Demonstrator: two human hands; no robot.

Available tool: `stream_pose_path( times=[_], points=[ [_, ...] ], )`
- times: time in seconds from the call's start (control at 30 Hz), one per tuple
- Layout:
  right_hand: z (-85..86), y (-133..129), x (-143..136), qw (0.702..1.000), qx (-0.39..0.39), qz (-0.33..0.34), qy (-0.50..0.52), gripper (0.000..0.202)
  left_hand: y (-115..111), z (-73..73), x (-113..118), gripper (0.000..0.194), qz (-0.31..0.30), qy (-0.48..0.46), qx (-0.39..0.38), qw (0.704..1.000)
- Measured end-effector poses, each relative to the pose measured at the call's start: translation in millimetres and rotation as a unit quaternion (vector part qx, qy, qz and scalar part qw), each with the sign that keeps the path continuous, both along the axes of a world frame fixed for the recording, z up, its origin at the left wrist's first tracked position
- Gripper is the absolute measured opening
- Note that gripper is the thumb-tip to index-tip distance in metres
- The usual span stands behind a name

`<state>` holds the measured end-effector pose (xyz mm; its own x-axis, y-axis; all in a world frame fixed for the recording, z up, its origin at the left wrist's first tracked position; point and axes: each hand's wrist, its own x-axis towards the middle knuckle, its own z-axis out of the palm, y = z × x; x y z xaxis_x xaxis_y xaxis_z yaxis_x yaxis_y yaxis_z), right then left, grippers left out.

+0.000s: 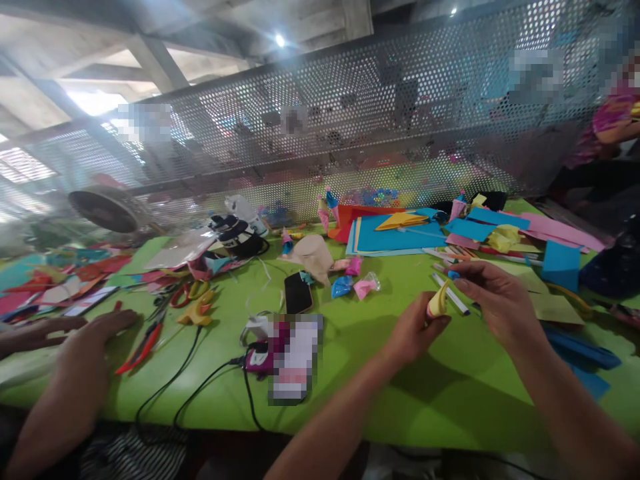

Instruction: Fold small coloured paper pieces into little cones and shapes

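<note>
Head cam, one view: looks fwd and down, close over green table [350,347].

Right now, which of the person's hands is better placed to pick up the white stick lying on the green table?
Probably the right hand: its fingertips hover directly beside the white stick. The left hand is closed around the rolled yellow paper and sits nearer the person.
</note>
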<state>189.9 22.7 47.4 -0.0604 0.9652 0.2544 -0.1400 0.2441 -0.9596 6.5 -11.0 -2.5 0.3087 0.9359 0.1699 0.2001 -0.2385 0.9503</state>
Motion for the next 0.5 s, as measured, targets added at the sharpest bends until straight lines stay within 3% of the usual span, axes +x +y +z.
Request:
stream_pose_path(
  times=[0.5],
  points=[
    [-3.5,1.0,5.3,0.996,0.057,-0.008,-0.072,0.024,-3.6,5.8,-1.1,0.039,-0.007,-0.013,-0.01,1.0]
  ],
)
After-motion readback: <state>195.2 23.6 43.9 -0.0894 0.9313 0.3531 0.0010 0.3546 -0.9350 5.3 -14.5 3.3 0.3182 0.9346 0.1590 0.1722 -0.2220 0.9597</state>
